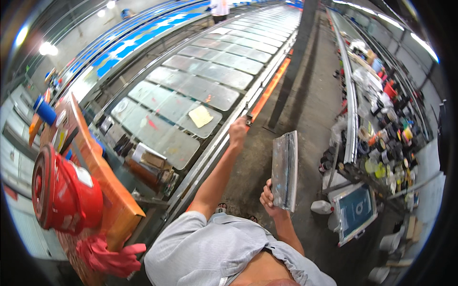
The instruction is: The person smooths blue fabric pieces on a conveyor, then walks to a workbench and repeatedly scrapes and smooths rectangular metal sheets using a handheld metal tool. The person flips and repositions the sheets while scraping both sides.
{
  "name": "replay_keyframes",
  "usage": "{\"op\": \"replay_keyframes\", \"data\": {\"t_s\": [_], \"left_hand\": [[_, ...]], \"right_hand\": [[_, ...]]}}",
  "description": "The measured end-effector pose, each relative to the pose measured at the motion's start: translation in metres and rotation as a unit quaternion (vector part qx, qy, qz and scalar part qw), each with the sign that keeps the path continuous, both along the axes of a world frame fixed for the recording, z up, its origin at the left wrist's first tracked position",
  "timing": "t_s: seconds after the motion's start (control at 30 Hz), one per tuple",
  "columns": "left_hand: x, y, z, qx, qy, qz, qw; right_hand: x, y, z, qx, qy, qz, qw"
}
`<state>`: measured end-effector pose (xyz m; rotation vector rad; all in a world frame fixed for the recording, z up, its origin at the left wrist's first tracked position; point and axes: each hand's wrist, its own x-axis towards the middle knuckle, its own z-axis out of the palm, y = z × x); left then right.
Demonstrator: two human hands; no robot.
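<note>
In my right hand (269, 196) is a wide, paint-stained squeegee (285, 167), held upright over the aisle by its lower left edge, with a pale strip along its right side. My left arm reaches forward to the rail (220, 142) of the long printing table. There my left hand (237, 131) has its fingers closed at a small dark metal stop (248, 119) fixed on the rail; the fingertips are partly hidden. Left of that hand lie the table's grey, glossy printing panels (164, 136), one bearing a square pale yellow sheet (200, 116).
A red lidded bucket (71, 190) and a red cloth (109, 256) sit on an orange-covered bench (117, 209) at left. Along the right stands a rack crowded with bottles and tubs (386, 143). A framed screen (355, 209) leans below it. A dark post (290, 78) rises beside the rail.
</note>
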<state>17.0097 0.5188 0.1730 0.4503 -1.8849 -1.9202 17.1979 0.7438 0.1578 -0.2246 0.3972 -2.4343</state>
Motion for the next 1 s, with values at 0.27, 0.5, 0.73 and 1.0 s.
{"op": "replay_keyframes", "data": {"t_s": [0.27,0.5,0.73,1.0], "left_hand": [[0.129,0.11,-0.014,0.449,-0.096,-0.363,0.811],[0.106,0.019,-0.083,0.353,-0.152,-0.198,0.902],[-0.04,0.017,0.0,0.336,0.095,-0.183,0.919],[0.032,0.074,-0.023,-0.278,0.204,-0.334,0.877]], "right_hand": [[-0.103,0.057,-0.032,0.543,0.125,-0.368,0.744],[-0.085,0.042,0.072,0.642,0.323,-0.59,0.368],[0.0,-0.049,0.021,0.707,0.322,-0.288,0.56],[-0.018,-0.027,0.009,0.588,0.096,-0.332,0.731]]}}
